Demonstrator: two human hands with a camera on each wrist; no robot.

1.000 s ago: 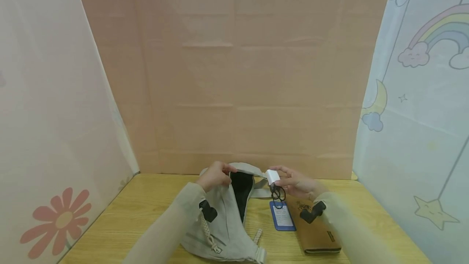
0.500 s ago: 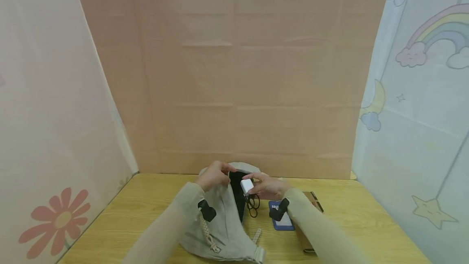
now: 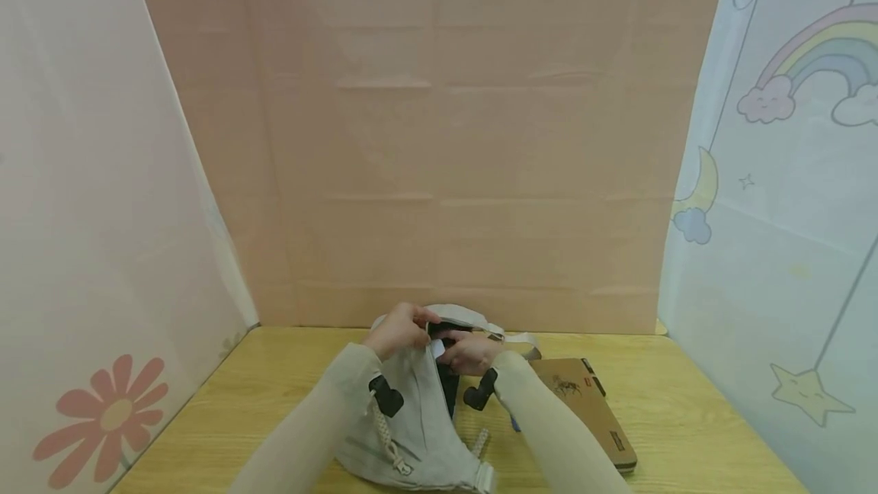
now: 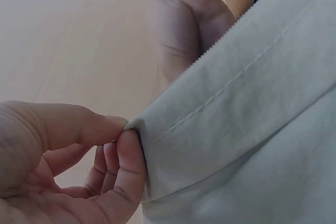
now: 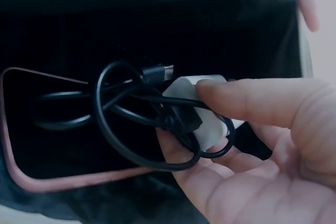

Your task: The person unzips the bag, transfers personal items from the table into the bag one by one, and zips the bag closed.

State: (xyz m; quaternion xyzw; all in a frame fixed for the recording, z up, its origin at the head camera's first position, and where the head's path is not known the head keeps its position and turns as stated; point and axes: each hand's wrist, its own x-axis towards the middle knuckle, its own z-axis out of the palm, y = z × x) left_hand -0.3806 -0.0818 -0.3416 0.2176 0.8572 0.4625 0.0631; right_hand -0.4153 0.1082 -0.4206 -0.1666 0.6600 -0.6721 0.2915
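Observation:
A light grey zippered bag (image 3: 408, 418) lies on the table, its dark inside showing through the unzipped opening. My left hand (image 3: 401, 326) pinches the edge of that opening between thumb and forefinger, as the left wrist view also shows. Inside the opening, my right hand (image 5: 262, 140) grips a white charger (image 5: 202, 85) between thumb and fingers. A black cable (image 5: 100, 103) plugged into the charger hangs in loops, with its metal-tipped plug free. Beneath the cable, a phone with a pink edge (image 5: 47, 184) lies within the bag.
On the wooden table (image 3: 686, 418), a brown wallet (image 3: 583, 410) with a printed emblem lies right of the bag. A blue-edged card holder (image 3: 514, 424) is mostly hidden by the right sleeve. Fabric walls stand behind and on both sides.
My right hand has carried the charger and cable leftward from above the card holder into the bag's opening. The left hand has kept its pinch on the edge.

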